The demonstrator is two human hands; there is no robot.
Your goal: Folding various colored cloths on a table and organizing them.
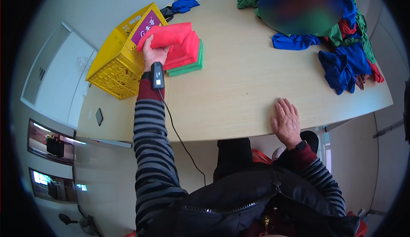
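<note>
My left hand (pixel 154 54) reaches out at the left, closed on a folded red cloth (pixel 173 35). That cloth is over a stack of folded cloths, red ones (pixel 186 52) on top and green ones (pixel 188 69) at the bottom. Whether the held cloth rests on the stack I cannot tell. Close beside the hand stands a yellow plastic crate (pixel 117 62) with a purple label. My right hand (pixel 286 121) lies flat at the table's near edge, fingers stretched out and holding nothing.
A heap of loose blue, green and red cloths (pixel 344 66) covers the table's (pixel 239 74) far right; part of it is blurred. A blue cloth (pixel 184 3) lies behind the crate. A dark phone (pixel 99 116) is at the left. A black cable (pixel 179 136) trails from my left wrist.
</note>
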